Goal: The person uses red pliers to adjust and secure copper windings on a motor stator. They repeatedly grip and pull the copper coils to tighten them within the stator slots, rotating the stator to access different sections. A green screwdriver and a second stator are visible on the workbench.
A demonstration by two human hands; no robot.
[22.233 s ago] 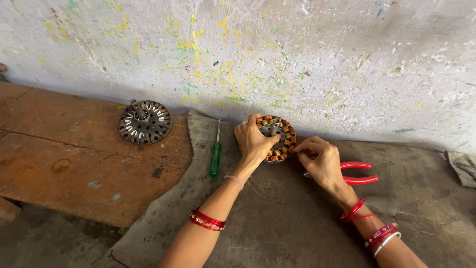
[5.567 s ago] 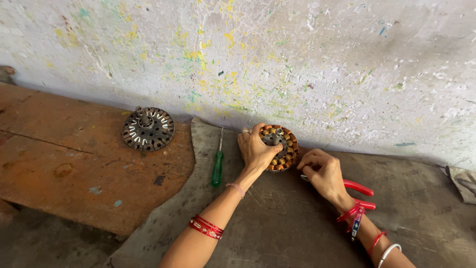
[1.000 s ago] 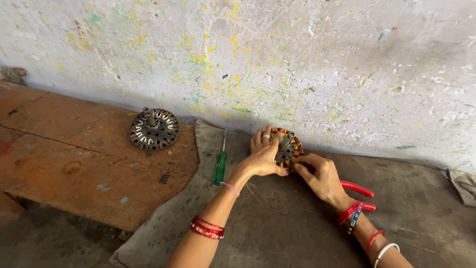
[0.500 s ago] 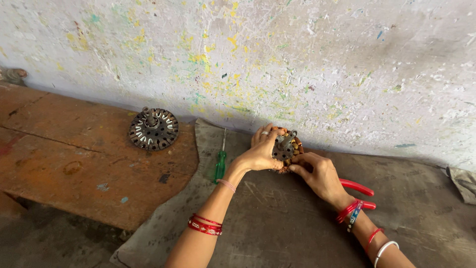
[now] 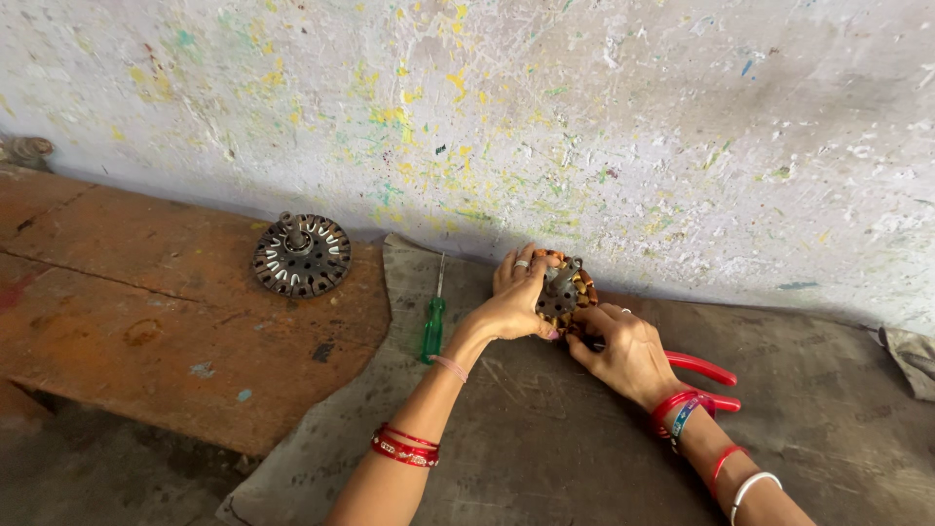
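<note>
A round motor stator with copper windings [image 5: 567,284] stands tilted on its edge on a grey cloth [image 5: 545,438], close to the wall. My left hand [image 5: 511,302] grips its left side, fingers curled over the rim. My right hand [image 5: 623,351] holds its lower right edge from below. Red-handled pliers [image 5: 706,375] lie on the cloth right behind my right wrist. A green-handled screwdriver [image 5: 433,321] lies to the left of my left hand.
A second, bare metal stator [image 5: 300,255] lies flat on a rusty brown board [image 5: 146,321] at the left. A paint-speckled wall [image 5: 584,117] runs along the back. A grey rag [image 5: 911,356] sits at the far right edge.
The stator has been tipped up from lying flatter to standing on its edge. Both hands shifted slightly around it; the pliers and screwdriver stayed put.
</note>
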